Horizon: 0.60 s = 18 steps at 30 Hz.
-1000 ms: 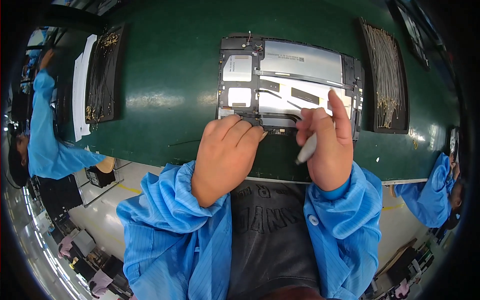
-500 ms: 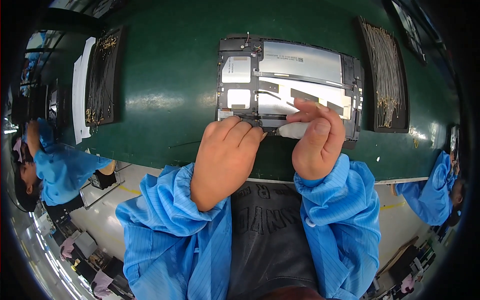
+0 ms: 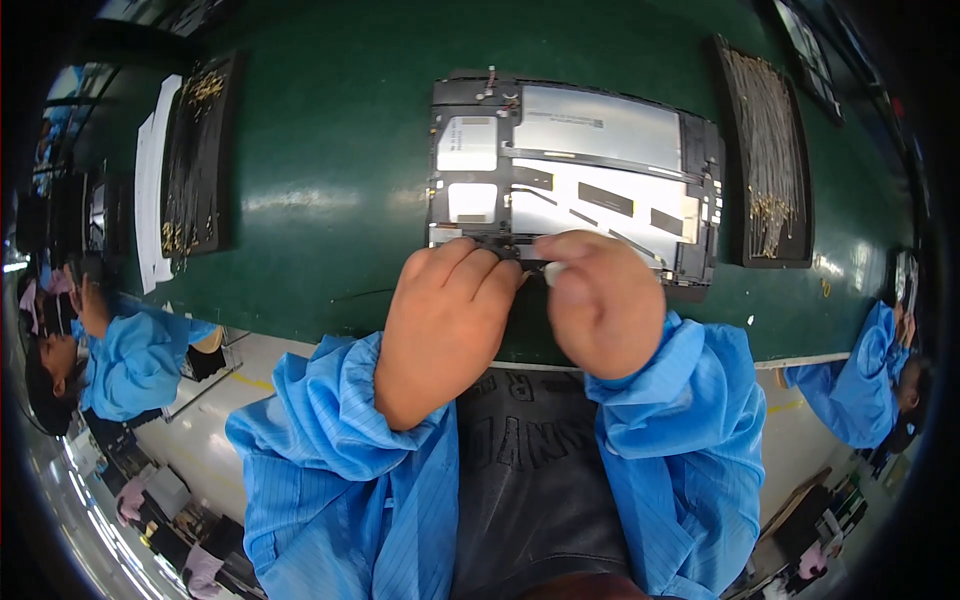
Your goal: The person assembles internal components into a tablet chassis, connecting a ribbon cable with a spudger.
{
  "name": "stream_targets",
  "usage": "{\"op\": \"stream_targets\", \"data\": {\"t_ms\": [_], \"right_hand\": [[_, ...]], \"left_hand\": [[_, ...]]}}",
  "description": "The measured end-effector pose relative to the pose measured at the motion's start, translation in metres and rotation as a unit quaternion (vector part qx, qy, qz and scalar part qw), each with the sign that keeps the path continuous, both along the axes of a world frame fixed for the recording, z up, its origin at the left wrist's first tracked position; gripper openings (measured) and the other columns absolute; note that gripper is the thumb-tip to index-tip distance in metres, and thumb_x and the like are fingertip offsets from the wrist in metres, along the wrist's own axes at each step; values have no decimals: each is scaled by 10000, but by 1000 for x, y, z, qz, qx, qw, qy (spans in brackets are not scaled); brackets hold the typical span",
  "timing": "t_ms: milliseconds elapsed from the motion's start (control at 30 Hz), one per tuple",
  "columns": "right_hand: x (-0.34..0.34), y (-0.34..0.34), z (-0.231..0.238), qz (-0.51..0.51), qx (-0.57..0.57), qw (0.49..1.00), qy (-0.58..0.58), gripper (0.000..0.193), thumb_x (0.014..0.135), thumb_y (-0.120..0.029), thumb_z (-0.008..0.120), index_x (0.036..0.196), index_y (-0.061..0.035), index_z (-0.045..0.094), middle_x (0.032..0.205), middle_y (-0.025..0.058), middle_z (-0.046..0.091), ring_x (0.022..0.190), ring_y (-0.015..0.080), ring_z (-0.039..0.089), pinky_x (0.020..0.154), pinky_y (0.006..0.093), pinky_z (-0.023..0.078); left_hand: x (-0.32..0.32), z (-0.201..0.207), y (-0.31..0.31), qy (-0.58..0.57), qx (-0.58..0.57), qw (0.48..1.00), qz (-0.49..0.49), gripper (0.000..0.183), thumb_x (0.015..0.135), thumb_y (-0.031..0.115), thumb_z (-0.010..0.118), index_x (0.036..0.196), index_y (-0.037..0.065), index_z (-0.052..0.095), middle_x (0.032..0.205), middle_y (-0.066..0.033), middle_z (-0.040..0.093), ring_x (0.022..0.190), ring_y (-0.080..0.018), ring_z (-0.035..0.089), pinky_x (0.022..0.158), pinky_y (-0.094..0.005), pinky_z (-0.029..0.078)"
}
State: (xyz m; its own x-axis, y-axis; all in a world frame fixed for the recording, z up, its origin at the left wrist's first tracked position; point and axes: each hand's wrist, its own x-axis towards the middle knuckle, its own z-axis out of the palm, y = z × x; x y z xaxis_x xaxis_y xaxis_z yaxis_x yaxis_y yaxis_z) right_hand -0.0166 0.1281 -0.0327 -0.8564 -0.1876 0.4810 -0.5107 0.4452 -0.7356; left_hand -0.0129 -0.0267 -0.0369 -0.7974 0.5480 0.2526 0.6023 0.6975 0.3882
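An opened tablet-like device point(image 3: 605, 170) lies on the green bench, showing silvery battery cells and a black frame. My left hand point(image 3: 440, 325) is closed at its near left edge, thumb and fingers pinched together. A thin black cable point(image 3: 362, 295) trails out to the left from under that hand, and its other end is hidden. Close beside the left fingertips, my right hand point(image 3: 605, 305) is curled over the device's near edge, slightly blurred. A white finger covering point(image 3: 553, 272) shows at its fingertips. What those fingers pinch, if anything, is hidden.
At the left stands a black tray point(image 3: 222, 150) of thin dark cables with gold-coloured ends, beside white sheets point(image 3: 150, 205). Another black tray point(image 3: 800, 250) of grey cables stands at the right. Co-workers in blue sit at both sides. The bench's front edge point(image 3: 800, 360) runs before me.
My right hand has moved left and curled in toward the left fingertips, uncovering more of the lower battery cell. My left hand stays at nearly the same place on the device.
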Motion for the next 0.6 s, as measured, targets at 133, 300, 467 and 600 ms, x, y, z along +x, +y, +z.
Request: {"op": "stream_targets", "data": {"t_ms": [133,300,467,600], "right_hand": [[-2,-11,6,48,75,995,35,194,678,-17,568,858,-5,494,749,112,562,640,264,547,562,322,453],[-2,-5,-1,11,89,994,56,149,717,-63,531,853,-11,501,710,123,540,634,267,537,539,308,448],[-11,0,-6,-159,-267,908,-281,292,875,-250,316,1013,-4,389,715,95,526,540,158,519,455,237,405],[-13,-7,1,-157,-311,888,-301,359,881,-301,293,1080,-4,332,727,76,527,519,116,503,444,219,392]], "left_hand": [[3,5,-3,-5,-7,1000,0,203,609,77,526,803,21,544,818,-74,532,821,-238,489,684,-334,377],[4,3,-1,21,-36,999,20,211,625,93,548,823,20,548,816,-87,536,844,-268,482,728,-345,372],[20,24,-7,-309,113,929,169,243,771,236,519,865,14,547,788,-83,548,748,-213,515,640,-300,410],[28,4,-23,-623,479,535,312,309,841,324,426,859,30,522,725,-40,562,611,-125,532,523,-234,434]]}}
